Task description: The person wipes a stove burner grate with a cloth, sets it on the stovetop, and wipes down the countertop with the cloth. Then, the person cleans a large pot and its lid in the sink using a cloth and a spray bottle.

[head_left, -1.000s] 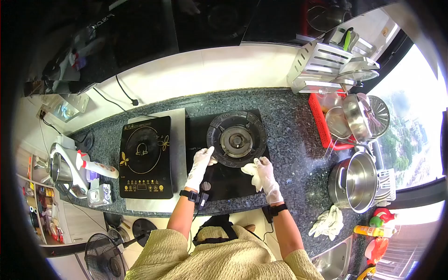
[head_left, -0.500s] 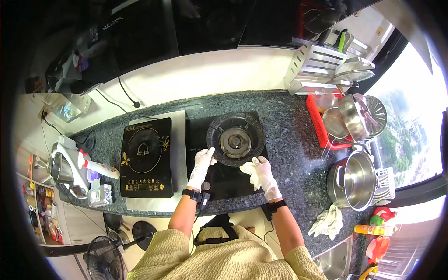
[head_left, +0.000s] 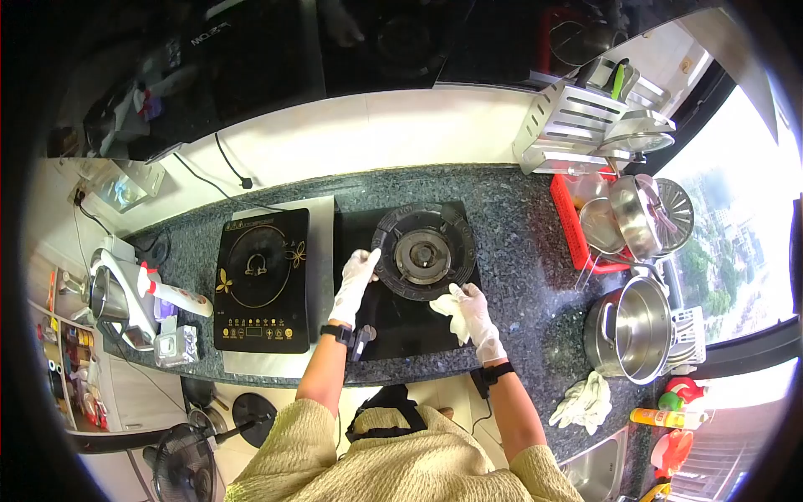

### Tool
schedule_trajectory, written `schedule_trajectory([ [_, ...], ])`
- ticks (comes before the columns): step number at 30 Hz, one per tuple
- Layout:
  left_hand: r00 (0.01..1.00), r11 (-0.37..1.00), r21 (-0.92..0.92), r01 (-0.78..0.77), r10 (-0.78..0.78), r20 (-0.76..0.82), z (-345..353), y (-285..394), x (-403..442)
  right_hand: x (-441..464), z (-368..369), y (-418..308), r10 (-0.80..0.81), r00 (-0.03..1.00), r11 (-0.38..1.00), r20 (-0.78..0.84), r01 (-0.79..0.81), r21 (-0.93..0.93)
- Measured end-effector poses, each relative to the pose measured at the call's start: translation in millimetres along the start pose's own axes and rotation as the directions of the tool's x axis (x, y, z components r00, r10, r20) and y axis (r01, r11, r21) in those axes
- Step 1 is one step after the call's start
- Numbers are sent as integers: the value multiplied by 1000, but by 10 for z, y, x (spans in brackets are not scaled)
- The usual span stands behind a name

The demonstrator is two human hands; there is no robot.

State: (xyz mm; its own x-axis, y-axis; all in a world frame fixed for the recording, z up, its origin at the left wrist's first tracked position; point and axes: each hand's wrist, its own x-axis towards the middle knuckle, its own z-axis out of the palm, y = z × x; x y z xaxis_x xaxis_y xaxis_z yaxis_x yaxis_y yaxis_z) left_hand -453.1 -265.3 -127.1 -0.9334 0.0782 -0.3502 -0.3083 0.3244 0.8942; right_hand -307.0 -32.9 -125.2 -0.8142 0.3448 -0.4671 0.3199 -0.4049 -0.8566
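A black gas hob [head_left: 401, 330] with a round black pan support [head_left: 390, 275] around its burner [head_left: 424, 256] lies before me. My left hand [head_left: 357, 280], in a white glove, pinches the left rim of the pan support. My right hand [head_left: 475, 316], also gloved, has its fingers closed on a white cloth [head_left: 452, 311] at the lower right of the ring. Left of the hob, a black induction cooker [head_left: 262, 280] sits on a metal plate.
A red basket [head_left: 571, 222] of steel pots and a large steel pot [head_left: 644, 330] stand on the right. A crumpled white cloth bundle [head_left: 583, 403] lies near the sink [head_left: 598, 464]. On the left are a spray bottle [head_left: 178, 297] and appliances. Black cabinets overhang the back.
My left hand has moved up along the left rim of the pan support. My right hand and its cloth stay almost in place.
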Motion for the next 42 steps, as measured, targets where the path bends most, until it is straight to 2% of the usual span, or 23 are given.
schedule_trajectory([
  [3,994,987,127,-103,107,-19,9,66,200,-115,100,-228,66,998,989,-22,-69,-132],
  [5,986,959,232,-160,167,-8,34,-125,474,-68,75,-112,47,998,992,-35,-51,-112],
  [9,992,992,24,-121,121,25,70,-251,518,83,-7,-30,-19,997,980,-71,5,-199],
  [10,990,990,-23,-136,136,28,89,-315,526,86,-32,-55,-42,997,959,-71,21,-284],
  [13,986,978,-127,-165,168,15,112,-390,523,11,-11,-173,-69,995,941,-74,40,-335],
  [18,986,978,-134,-160,164,14,107,-284,358,86,-41,-175,-53,998,955,-27,43,-295],
  [24,991,984,-132,-123,128,30,99,-235,323,-37,30,-279,13,998,977,-59,-26,-211],
  [27,990,988,-74,-134,137,35,75,-250,364,16,20,-132,-16,997,969,-78,-4,-249],
  [31,997,997,25,-75,74,27,29,-5,266,104,1,16,-64,992,971,-108,37,-235],
  [33,999,998,53,-28,27,22,36,27,281,112,9,-12,-22,995,981,-101,1,-196],
  [36,991,980,165,-109,121,-62,92,-112,398,134,10,-26,14,994,983,-109,-34,-179],
  [40,998,978,203,-52,60,-34,74,-67,396,171,-23,3,109,990,984,-86,-120,-134],
  [42,997,973,226,-55,64,-34,68,-49,400,103,-16,-41,89,995,990,-45,-93,-103],
])
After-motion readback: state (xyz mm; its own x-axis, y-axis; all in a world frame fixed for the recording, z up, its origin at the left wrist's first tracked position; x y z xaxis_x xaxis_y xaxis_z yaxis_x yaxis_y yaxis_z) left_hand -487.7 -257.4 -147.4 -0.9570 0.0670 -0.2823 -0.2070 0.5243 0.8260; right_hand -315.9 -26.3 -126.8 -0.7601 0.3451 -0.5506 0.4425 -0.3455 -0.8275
